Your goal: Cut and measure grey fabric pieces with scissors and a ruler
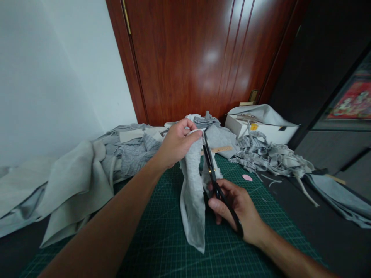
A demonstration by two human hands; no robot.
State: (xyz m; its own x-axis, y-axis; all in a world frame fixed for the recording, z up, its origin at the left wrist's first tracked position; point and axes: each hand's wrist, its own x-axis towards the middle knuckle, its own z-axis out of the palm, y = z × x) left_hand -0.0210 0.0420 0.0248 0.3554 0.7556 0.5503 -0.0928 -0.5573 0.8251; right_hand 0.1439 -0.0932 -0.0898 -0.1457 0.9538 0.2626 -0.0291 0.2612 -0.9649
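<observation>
My left hand pinches the top of a light grey piece of fabric, which hangs down over the green cutting mat. Black scissors are in my right hand, fingers wrapped round the handles. The blades point up and away, their tips close to the fabric edge by my left fingertips. Whether the blades have fabric between them I cannot make out. A second flap of the grey cloth hangs behind the scissors.
Grey fabric pieces are heaped along the left. A wooden ruler lies behind the hands. To the right are a white box, tangled fabric strips, a pink oval piece and folded grey cloth. A brown door stands behind.
</observation>
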